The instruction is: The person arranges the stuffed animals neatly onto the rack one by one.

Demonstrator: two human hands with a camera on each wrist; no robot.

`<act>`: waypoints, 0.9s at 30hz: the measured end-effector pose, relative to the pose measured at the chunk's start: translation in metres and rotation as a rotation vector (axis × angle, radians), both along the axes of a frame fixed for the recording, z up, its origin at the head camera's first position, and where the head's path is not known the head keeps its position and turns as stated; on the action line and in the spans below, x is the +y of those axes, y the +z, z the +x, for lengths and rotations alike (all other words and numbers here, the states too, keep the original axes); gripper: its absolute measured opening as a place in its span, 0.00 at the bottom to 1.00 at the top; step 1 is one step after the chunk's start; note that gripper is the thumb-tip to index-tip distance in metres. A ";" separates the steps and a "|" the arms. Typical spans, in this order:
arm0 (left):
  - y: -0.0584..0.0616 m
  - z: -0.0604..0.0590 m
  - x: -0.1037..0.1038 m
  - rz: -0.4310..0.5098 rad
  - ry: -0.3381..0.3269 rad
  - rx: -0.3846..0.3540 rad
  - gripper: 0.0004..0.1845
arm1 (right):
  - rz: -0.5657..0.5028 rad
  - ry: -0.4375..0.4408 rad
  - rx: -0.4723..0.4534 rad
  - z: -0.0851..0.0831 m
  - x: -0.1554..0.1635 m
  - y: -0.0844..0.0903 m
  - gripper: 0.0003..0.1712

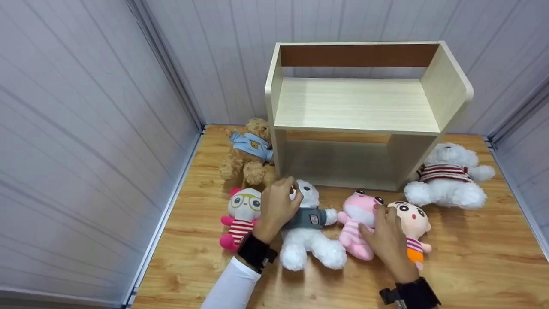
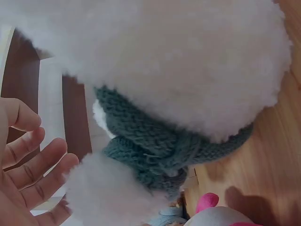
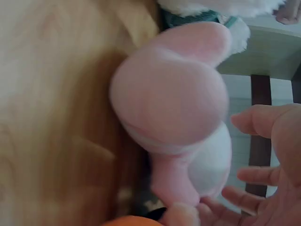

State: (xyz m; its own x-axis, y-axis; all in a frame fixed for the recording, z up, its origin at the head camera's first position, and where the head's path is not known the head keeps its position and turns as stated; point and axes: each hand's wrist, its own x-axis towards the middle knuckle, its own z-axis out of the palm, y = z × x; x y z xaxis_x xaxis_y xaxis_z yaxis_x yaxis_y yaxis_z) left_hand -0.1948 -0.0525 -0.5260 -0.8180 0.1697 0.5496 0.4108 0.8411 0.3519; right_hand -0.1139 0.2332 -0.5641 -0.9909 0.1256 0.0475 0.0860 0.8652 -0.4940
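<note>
Grey panelled walls (image 1: 240, 64), wood-grain surface (image 1: 180, 257), pale two-level shelf (image 1: 356, 103) at the back.

Left hand (image 1: 276, 208): fingers loosely bent, slightly apart, over the face of the white plush in a grey-green top (image 1: 302, 219); can't confirm contact. That plush lies face-up in front of the shelf.

Right hand (image 1: 388, 234): fingers spread, thumb apart, at the side of the pink plush (image 1: 355, 234); contact unclear. Pink one lies right of the white plush.

Further out: glasses doll (image 1: 244, 208) just beside left hand, orange-bottomed doll (image 1: 415, 221) beside right. Brown bear (image 1: 253, 148) left of shelf, striped-top white bear (image 1: 446, 174) right of it.
</note>
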 end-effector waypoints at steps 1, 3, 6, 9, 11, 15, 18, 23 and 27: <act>0.002 -0.001 -0.001 0.010 0.001 0.005 0.04 | 0.006 -0.004 0.000 0.001 -0.001 -0.003 0.43; 0.006 -0.003 -0.002 0.037 0.001 0.022 0.04 | 0.015 -0.016 0.009 0.002 -0.003 -0.008 0.47; 0.016 -0.008 -0.003 0.079 0.009 0.054 0.06 | 0.022 -0.031 0.045 0.004 -0.005 -0.015 0.51; 0.029 -0.015 -0.004 0.126 0.035 0.086 0.09 | 0.018 -0.041 0.075 0.005 -0.005 -0.019 0.53; 0.039 -0.020 -0.006 0.165 0.046 0.106 0.12 | 0.018 -0.044 0.075 0.005 -0.005 -0.021 0.54; 0.061 -0.030 -0.010 0.215 0.076 0.139 0.20 | 0.026 -0.046 0.058 0.005 -0.006 -0.025 0.55; 0.078 -0.038 -0.014 0.220 0.099 0.159 0.27 | 0.027 -0.041 0.054 0.005 -0.008 -0.027 0.55; 0.103 -0.051 -0.018 0.242 0.080 0.172 0.39 | 0.030 -0.035 0.079 0.006 -0.010 -0.030 0.54; 0.120 -0.060 -0.018 0.240 0.070 0.168 0.45 | 0.045 -0.035 0.081 0.007 -0.010 -0.032 0.54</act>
State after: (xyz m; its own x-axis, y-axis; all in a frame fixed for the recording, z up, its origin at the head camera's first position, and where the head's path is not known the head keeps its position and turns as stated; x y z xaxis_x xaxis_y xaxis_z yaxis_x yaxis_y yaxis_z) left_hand -0.2546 -0.0702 -0.4063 -0.7173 -0.0352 0.6959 0.4242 0.7703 0.4761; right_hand -0.1072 0.2232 -0.5960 -0.9787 0.1560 0.1336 0.0779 0.8837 -0.4615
